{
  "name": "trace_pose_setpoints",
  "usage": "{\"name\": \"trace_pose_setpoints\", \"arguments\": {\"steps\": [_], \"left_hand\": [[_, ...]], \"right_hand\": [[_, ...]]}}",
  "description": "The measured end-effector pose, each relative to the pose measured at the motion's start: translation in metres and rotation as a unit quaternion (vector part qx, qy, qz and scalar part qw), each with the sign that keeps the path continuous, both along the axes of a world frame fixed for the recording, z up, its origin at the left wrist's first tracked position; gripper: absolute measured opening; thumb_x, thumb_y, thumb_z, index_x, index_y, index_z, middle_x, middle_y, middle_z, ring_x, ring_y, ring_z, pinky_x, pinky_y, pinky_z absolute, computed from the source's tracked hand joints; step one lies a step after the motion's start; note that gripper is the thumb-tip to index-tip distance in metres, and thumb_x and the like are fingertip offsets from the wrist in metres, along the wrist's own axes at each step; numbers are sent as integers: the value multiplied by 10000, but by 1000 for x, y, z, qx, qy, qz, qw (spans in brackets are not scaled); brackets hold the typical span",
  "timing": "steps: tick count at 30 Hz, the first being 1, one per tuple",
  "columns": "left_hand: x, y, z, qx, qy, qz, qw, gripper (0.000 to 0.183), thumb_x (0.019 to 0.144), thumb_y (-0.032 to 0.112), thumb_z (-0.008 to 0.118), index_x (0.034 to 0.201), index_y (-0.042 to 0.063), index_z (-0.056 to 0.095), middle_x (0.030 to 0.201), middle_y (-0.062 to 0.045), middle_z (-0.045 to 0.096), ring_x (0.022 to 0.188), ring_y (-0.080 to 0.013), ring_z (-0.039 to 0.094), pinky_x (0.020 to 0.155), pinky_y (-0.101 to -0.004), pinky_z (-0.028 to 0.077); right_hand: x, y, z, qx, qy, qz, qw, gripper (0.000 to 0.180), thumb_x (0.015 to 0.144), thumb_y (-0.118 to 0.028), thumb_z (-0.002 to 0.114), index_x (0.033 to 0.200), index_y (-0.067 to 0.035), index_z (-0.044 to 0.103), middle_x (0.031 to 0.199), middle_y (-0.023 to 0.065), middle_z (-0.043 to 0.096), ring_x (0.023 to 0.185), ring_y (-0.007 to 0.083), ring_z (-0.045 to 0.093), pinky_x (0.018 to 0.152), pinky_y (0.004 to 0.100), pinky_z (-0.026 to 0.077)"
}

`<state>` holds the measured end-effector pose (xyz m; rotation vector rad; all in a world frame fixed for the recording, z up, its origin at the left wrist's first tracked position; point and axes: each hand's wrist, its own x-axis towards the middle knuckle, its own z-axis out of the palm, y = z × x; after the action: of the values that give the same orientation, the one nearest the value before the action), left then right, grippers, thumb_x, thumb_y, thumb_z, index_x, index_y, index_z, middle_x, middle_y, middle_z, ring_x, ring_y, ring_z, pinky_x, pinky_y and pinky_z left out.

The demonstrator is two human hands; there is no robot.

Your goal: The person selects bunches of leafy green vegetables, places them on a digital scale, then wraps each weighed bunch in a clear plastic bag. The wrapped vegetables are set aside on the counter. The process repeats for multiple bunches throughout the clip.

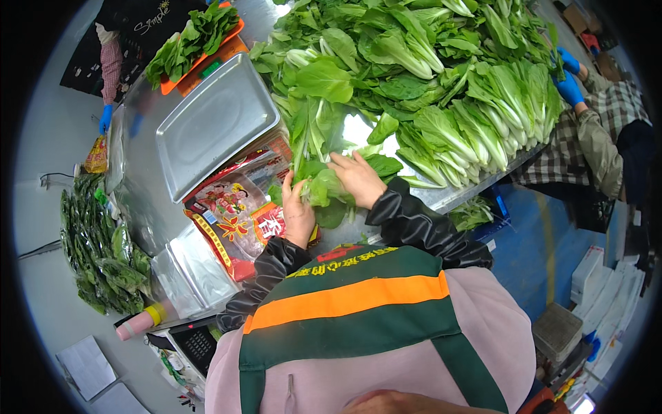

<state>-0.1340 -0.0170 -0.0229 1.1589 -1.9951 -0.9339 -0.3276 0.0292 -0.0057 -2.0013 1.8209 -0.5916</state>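
Observation:
My left hand (299,211) is at the front edge of the metal table, its fingers around the near end of some leafy greens (327,192). Across from it, my right hand (358,178) lies on the same greens with its fingers bent over the leaves; whether it grips them cannot be told. Beyond both hands spreads a large heap of leafy greens (393,41). To the right, heads of green leafy cabbage (481,137) lie in a row with their white stalks towards the table edge. A printed plastic bag (232,212) lies beside my left hand.
A metal tray (217,124) stands on the left, with an orange scale (199,64) bearing greens behind it. Clear plastic bags (196,271) and bagged greens (103,248) lie nearer left. A co-worker's blue-gloved hands (569,88) are at the right; another gloved hand (105,119) is far left.

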Motion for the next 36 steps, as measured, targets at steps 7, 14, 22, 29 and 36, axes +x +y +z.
{"name": "trace_pose_setpoints", "arguments": {"steps": [7, 14, 22, 29, 36], "left_hand": [[-17, -8, 7, 83, 84, 36, 992, 435, 861, 16, 580, 1285, -8, 486, 1180, -189, 601, 1072, -302, 598, 906, -356, 468], [-46, 1, 39, 171, 44, -172, 969, 477, 865, 81, 587, 1322, 5, 471, 1202, -181, 604, 1102, -248, 595, 901, -330, 470], [-6, 2, 55, 168, 188, -23, 967, 383, 858, 58, 619, 1227, -5, 541, 1147, -110, 575, 1032, -175, 588, 855, -300, 502], [42, 7, 34, 19, -117, -149, 982, 432, 780, 218, 724, 1139, 19, 588, 946, -153, 575, 885, -297, 578, 800, -364, 478], [38, 23, 33, -35, -212, -184, 959, 580, 683, 221, 787, 1192, 50, 566, 1102, -163, 530, 1053, -354, 505, 912, -414, 433]], "right_hand": [[32, 9, 5, 75, -307, -232, 920, 872, 889, -415, 601, 1442, 113, 182, 1491, 331, 215, 1406, 391, 242, 1151, 381, 214], [58, -1, -1, -43, -689, -272, 670, 517, 844, -141, 703, 1264, 23, 451, 1119, 99, 579, 995, 185, 568, 882, 318, 463], [15, 11, 40, -80, -730, -315, 601, 326, 826, -35, 672, 1136, 13, 586, 1020, 74, 652, 895, 175, 627, 799, 318, 503], [-28, 14, 89, -104, -749, -251, 604, 348, 842, -186, 677, 1107, 18, 581, 955, 109, 664, 922, 229, 650, 871, 357, 532], [-74, 52, 115, -192, -838, -99, 501, 339, 899, -300, 608, 1138, -60, 590, 964, 94, 600, 867, 221, 592, 780, 407, 535]]}}
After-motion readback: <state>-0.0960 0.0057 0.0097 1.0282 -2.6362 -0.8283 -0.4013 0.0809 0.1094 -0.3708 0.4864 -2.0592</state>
